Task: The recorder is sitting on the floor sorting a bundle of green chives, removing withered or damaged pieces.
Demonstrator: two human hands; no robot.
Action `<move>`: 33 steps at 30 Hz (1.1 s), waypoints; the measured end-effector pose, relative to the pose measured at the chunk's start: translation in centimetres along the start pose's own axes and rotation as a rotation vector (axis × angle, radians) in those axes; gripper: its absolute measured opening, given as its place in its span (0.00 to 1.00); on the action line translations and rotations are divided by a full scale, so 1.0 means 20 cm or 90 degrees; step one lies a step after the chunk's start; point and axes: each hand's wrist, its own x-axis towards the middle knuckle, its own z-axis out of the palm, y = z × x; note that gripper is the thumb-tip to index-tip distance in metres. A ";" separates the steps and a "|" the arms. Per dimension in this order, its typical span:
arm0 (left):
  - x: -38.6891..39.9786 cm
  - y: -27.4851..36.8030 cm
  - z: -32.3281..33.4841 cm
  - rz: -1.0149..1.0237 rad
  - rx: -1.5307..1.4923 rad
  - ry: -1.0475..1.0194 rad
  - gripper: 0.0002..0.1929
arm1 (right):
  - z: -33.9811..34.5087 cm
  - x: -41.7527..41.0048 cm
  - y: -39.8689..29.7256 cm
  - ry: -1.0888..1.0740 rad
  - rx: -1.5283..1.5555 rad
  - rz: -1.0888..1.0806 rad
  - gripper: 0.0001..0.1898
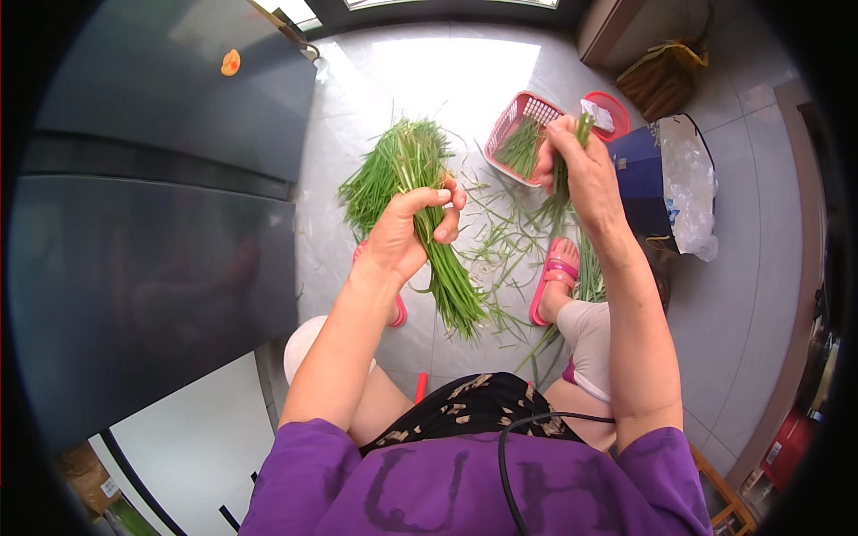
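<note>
My left hand (395, 231) is wrapped round a thick bunch of garlic chives (450, 281), with the leafy tips hanging towards my lap. Its upper end overlaps a pile of green chives (372, 181) on the floor. Farther right, my right hand (593, 177) grips a smaller bunch of chives (560, 197). Cut-looking ends stick up above that thumb, and the leaves hang down below the fist. Just beyond it sits a pink-and-white plastic basket (497, 134) with loose chives (519, 151) inside, partly hidden by my fingers.
Leaf scraps (499, 241) litter the grey tiles between my pink sandals (556, 275). More chives (590, 275) lie by my right foot. A red basin (620, 110) and a blue bag (633, 174) with clear plastic stand at right. A dark refrigerator (161, 268) borders the left.
</note>
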 end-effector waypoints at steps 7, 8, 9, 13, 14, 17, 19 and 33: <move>-0.01 -0.01 0.07 0.013 0.045 -0.020 0.08 | 0.14 -0.06 -0.02 -0.096 0.004 0.045 0.11; -0.01 -0.02 0.08 0.013 0.045 -0.021 0.08 | 0.15 -0.06 0.00 -0.099 -0.012 -0.005 0.11; -0.01 -0.01 0.08 0.020 0.073 -0.018 0.06 | 0.17 -0.06 0.01 -0.103 -0.027 -0.056 0.11; -0.02 -0.02 0.11 0.022 0.133 0.005 0.05 | 0.20 -0.06 0.03 -0.116 0.011 -0.012 0.12; -0.01 -0.03 0.11 0.021 0.133 0.004 0.05 | 0.21 -0.06 0.04 -0.115 0.011 -0.011 0.12; -0.02 -0.04 0.11 0.029 0.181 0.007 0.05 | 0.23 -0.05 0.08 -0.101 0.044 0.010 0.11; -0.01 -0.04 0.11 0.044 0.102 0.027 0.06 | 0.22 -0.05 0.08 -0.063 0.019 0.013 0.10; 0.00 -0.01 -0.02 0.101 0.140 0.202 0.06 | 0.09 0.03 0.07 0.109 0.040 0.037 0.10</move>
